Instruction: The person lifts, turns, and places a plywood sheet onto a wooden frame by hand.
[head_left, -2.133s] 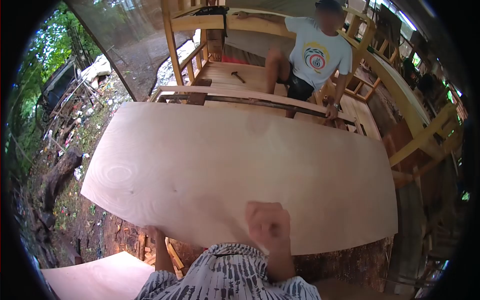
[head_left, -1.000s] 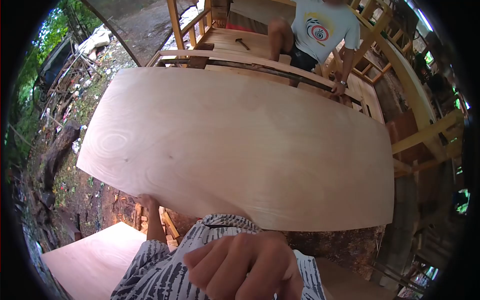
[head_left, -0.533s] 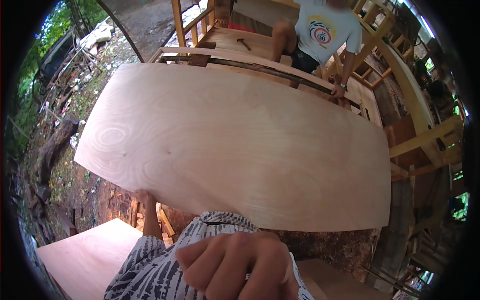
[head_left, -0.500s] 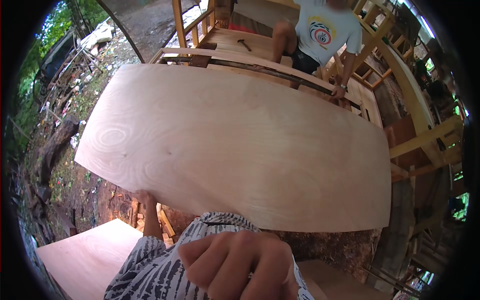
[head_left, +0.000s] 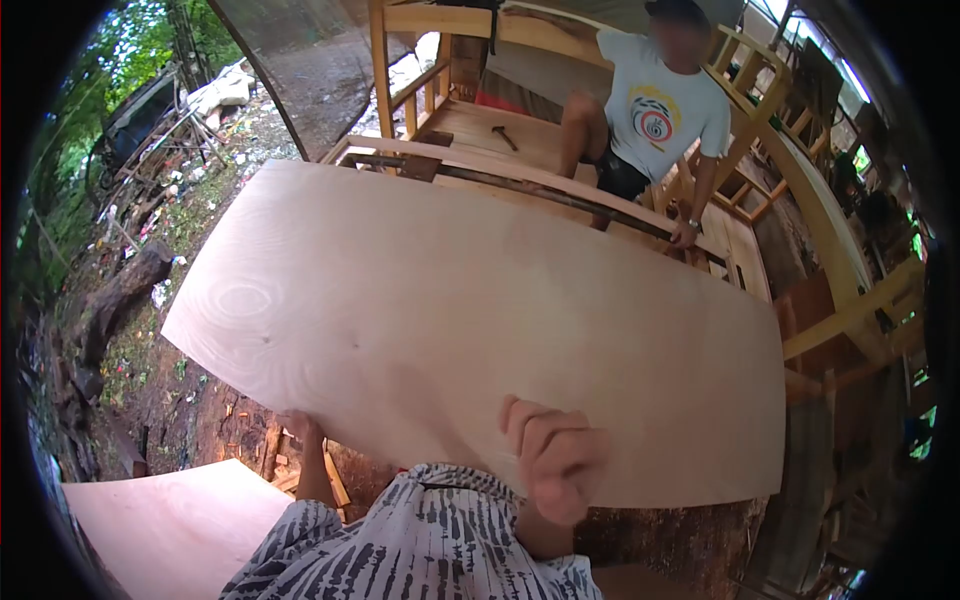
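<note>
A large pale plywood sheet [head_left: 480, 310] spans the middle of the head view, its far edge close to a wooden frame. My left hand [head_left: 300, 425] grips the sheet's near edge at the left; the fingers are partly hidden at the edge. Curled and slightly blurred, my right hand [head_left: 555, 455] is raised in front of the sheet's near part. Its fingers are closed, and anything inside them is hidden.
A person in a white T-shirt [head_left: 665, 110] sits beyond the sheet, one hand on the wooden frame [head_left: 560, 180]. A hammer [head_left: 505, 137] lies on boards behind. Another plywood sheet [head_left: 190, 525] is at lower left. Timber posts stand right; a log [head_left: 120, 300] lies left.
My right hand has moved away from the camera, up and forward over the sheet, still curled. My left hand stays at the sheet's edge. The whole view has shifted a little.
</note>
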